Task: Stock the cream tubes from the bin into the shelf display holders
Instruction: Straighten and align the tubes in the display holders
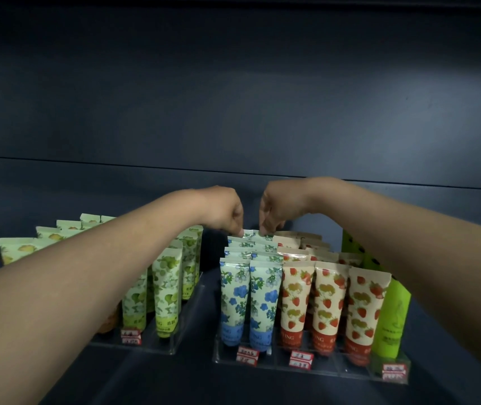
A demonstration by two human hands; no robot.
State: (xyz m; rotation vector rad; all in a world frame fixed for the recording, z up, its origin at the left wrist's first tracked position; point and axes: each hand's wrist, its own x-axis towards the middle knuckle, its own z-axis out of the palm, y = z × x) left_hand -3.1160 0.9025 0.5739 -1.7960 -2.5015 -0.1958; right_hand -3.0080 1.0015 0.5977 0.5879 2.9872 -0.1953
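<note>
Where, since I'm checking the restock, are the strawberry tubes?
In the head view, the strawberry tubes stand right of centre in the right-hand clear holder, between the blue-flower tubes and the plain green tube.

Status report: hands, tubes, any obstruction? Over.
Both reaching to the back of the clear holder. The left hand and right hand each pinch tops of rear blue-flower tubes. Strawberry tubes packed tight alongside, nothing across the slot.

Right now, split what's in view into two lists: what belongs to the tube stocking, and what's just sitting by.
In the job: left hand, right hand, blue-flower tubes they grip, clear holder.
Sitting by: strawberry tubes, lime tubes, tall green tube, price tags.
</note>
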